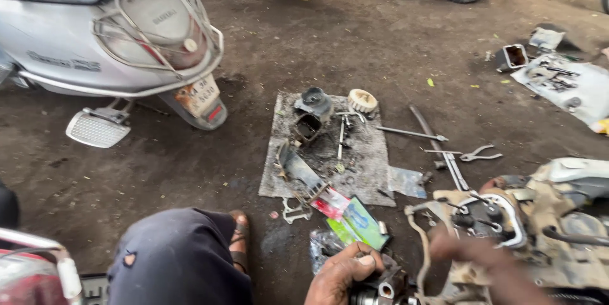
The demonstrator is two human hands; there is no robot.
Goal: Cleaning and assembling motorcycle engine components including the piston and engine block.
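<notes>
1. Hands first: the left hand (pixel 339 274), at the bottom centre of the frame, is closed around a small dark metal part (pixel 379 289) with a round opening; the right hand (pixel 488 260), lower right, is motion-blurred, so I cannot tell how far open it is or what it holds.
2. Step in hand, as I judge it — strip-down work on the exposed engine block (pixel 539 222) at the lower right, with the metal part held just beside it.
3. The next move seems to call for a steady grip and care with the loose hoses.
4. Packages: a green-and-blue flat packet (pixel 360 222) and a red-and-white one (pixel 330 203) lie on the dirt floor just above the left hand, at the corner of a grey mat (pixel 374 165) carrying greasy parts.
5. Pliers (pixel 479 154) lie right of the mat; a silver scooter (pixel 95 45) stands upper left — its plate is orange-white.
</notes>
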